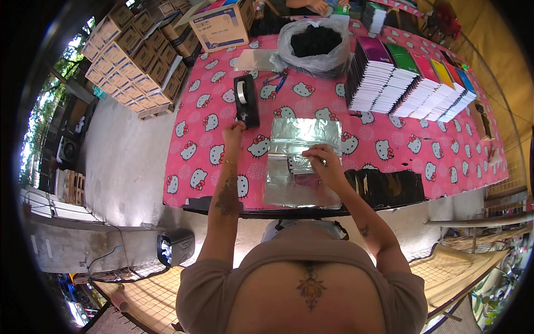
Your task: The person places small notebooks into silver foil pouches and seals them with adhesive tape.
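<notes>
So we've got a clear plastic sheet [303, 139] lying flat just right of the black tape dispenser [253, 108] and a bit nearer to us. It's super shiny and crinkled, with glare on its far end, and something partly pinkish shows around its middle, too blurry to name. Our right hand [322, 160] is at that middle, fingers curled and bunched; can't tell if they're pinching anything. Our left hand [234, 132] is at the dispenser's near end, fingertips drawn together, can't tell if tape's between them. The table's front edge [267, 213] is nearer than the dispenser. Roomiest bit: pink tablecloth [192, 128] left of the dispenser. Beyond it and right sits a plastic bag [320, 66]; notebook stacks [371, 83] are farther right.
</notes>
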`<state>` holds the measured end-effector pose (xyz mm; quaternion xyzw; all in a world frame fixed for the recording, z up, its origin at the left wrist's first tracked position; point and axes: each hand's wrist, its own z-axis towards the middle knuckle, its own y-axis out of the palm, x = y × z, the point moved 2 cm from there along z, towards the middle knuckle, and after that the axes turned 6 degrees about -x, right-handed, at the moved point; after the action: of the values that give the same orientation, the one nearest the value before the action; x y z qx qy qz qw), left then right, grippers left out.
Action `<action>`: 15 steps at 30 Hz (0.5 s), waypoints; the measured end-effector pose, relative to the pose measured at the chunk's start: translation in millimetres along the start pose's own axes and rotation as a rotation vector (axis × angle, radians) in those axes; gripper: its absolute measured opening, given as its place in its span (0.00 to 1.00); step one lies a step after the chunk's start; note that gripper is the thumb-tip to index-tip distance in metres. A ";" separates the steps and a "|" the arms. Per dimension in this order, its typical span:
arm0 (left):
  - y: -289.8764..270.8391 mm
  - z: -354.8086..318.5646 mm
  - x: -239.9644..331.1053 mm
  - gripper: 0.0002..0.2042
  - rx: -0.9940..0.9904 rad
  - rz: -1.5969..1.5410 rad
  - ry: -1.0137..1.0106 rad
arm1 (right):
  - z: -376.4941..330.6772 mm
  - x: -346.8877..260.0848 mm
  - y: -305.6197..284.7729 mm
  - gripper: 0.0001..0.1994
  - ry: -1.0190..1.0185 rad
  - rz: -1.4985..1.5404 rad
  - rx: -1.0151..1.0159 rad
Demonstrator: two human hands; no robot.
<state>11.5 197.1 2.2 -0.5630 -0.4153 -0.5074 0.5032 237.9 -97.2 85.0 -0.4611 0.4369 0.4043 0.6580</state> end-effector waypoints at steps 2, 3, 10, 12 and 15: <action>-26.4 8.7 30.9 0.09 0.046 0.749 0.093 | 1.7 1.3 3.6 0.15 0.066 0.047 -0.019; -10.1 10.0 54.6 0.10 0.027 1.105 0.154 | -1.4 9.2 -5.4 0.16 0.119 0.050 0.006; 106.0 -116.7 197.1 0.08 -1.341 0.728 0.561 | -4.2 17.7 -4.6 0.22 0.097 0.088 0.103; 134.6 -119.9 197.2 0.10 -1.420 1.034 0.603 | -2.7 21.4 -4.8 0.23 0.082 0.088 0.094; 153.2 -83.5 156.6 0.16 -1.707 0.986 0.358 | -2.6 18.7 -5.4 0.23 0.084 0.166 0.054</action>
<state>170.5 85.1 133.1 -0.7603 0.4496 -0.4475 0.1397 247.9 -98.6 68.1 -0.4219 0.5117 0.4259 0.6155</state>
